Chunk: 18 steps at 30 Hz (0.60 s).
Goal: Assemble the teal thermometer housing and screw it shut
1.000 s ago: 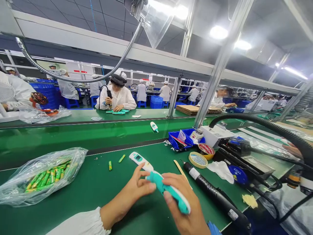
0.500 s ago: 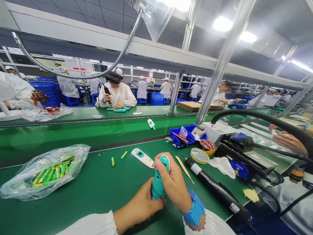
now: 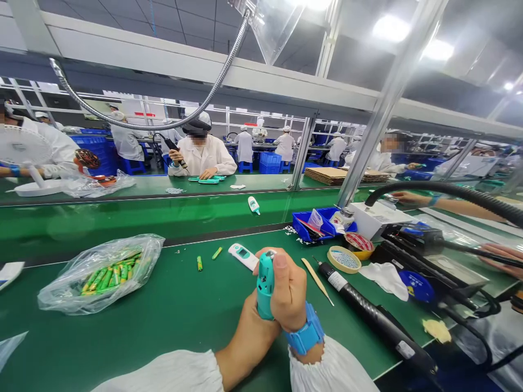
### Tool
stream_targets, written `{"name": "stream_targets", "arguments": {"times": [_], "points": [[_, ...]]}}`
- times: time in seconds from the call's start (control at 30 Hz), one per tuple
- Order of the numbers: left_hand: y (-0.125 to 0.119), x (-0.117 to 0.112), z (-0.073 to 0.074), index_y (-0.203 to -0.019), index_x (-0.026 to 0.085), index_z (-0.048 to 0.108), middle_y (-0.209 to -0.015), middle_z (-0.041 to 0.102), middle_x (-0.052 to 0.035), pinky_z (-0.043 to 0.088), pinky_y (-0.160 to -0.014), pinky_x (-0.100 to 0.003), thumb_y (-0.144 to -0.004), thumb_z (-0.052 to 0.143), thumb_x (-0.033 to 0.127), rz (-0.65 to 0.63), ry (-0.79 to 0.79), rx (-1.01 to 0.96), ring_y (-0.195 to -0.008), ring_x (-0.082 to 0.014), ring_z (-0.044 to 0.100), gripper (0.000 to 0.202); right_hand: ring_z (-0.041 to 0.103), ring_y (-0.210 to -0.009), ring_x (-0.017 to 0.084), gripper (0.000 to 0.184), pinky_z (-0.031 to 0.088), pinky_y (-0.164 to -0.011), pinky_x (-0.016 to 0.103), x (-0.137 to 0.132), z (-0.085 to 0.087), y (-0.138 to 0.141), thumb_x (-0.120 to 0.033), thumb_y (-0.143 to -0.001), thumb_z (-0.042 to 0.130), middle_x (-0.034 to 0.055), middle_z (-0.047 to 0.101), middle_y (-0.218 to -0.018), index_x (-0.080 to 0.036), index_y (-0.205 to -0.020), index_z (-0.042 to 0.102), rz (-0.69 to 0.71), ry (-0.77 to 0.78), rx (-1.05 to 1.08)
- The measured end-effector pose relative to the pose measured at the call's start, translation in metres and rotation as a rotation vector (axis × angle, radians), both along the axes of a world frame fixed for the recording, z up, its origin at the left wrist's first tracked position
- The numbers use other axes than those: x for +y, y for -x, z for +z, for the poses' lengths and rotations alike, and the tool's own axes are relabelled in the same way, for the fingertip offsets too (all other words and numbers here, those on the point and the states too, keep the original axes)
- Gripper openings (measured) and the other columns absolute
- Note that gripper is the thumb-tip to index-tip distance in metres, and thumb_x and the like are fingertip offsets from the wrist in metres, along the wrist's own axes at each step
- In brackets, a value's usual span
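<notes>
My right hand (image 3: 288,291) is wrapped round a teal device (image 3: 265,280) held upright, thumb on its top end. My left hand (image 3: 252,318) sits behind and below it against the device's lower part; its fingers are hidden. A blue band (image 3: 304,333) is on my right wrist. A second white and teal device (image 3: 243,256) lies flat on the green table (image 3: 180,305) just beyond my hands. Two loose green batteries (image 3: 199,263) (image 3: 217,253) lie to its left.
A clear bag of green batteries (image 3: 104,272) lies at the left. To the right are a black handheld tool (image 3: 368,318), a wooden stick (image 3: 317,280), a tape roll (image 3: 344,259), a blue bin (image 3: 316,223) and a white cloth (image 3: 384,275). People work across the conveyor (image 3: 143,218); another person's hand (image 3: 504,253) is at far right.
The teal device went from lying slanted across both hands to standing upright in my right fist. My left hand slid down behind it. The view shifted slightly leftward.
</notes>
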State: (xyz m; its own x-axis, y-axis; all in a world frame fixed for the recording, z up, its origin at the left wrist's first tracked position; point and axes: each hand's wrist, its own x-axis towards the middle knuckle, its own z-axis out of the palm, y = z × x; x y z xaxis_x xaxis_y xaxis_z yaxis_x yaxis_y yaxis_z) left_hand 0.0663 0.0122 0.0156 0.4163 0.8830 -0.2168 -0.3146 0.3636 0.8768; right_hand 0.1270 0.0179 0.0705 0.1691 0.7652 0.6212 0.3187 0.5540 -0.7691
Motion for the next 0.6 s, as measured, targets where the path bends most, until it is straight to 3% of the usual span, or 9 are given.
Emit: {"name": "stream_targets", "arguments": {"times": [0.17,0.3,0.47,0.53,0.6], "points": [[0.002,0.002,-0.005,-0.067,0.016,0.055,-0.063,0.059,-0.0006,0.042,-0.058,-0.025,-0.05,0.078,0.028,0.088,-0.221,0.065,-0.067,-0.0172,0.052,0.031,0.053,-0.058,0.014,0.041,0.04,-0.058,0.027,0.003,0.002,0.005,-0.045,-0.09,0.027,0.0019,0.059,-0.064,-0.018,-0.08,0.056,-0.072,0.113,0.038],[0.009,0.01,-0.004,-0.07,0.015,0.057,-0.065,0.06,-0.001,0.043,-0.06,-0.026,-0.053,0.077,0.029,-0.035,-0.251,0.074,-0.064,-0.0156,0.053,0.03,0.051,-0.057,0.013,0.035,0.04,-0.057,0.026,0.009,0.004,0.003,-0.05,-0.087,0.035,-0.0005,0.058,-0.065,-0.02,-0.078,0.05,-0.016,0.225,0.061],[0.024,0.015,0.0,-0.099,0.016,0.056,-0.098,0.063,-0.0058,0.042,-0.082,-0.031,-0.059,0.077,0.025,-0.208,-0.323,0.038,-0.094,-0.0225,0.055,0.045,0.048,-0.052,0.011,0.04,0.039,-0.048,0.023,0.009,0.002,-0.005,-0.057,-0.072,0.056,-0.0049,0.049,-0.061,-0.021,-0.073,0.038,-0.011,0.328,0.148],[0.031,0.016,0.001,-0.1,0.017,0.055,-0.098,0.062,-0.0053,0.039,-0.086,-0.031,-0.06,0.077,0.025,-0.239,-0.329,0.055,-0.1,-0.0235,0.052,0.046,0.049,-0.056,0.011,0.039,0.04,-0.051,0.023,0.005,0.003,-0.012,-0.057,-0.073,0.054,-0.0036,0.051,-0.064,-0.021,-0.071,0.039,0.009,0.338,0.151],[0.039,0.018,0.004,-0.097,0.017,0.056,-0.088,0.061,-0.0024,0.039,-0.083,-0.029,-0.06,0.077,0.026,-0.239,-0.342,0.118,-0.093,-0.0213,0.053,0.043,0.051,-0.059,0.012,0.036,0.04,-0.055,0.023,-0.001,0.003,-0.025,-0.055,-0.08,0.046,-0.002,0.053,-0.065,-0.02,-0.072,0.045,0.016,0.344,0.114]]}}
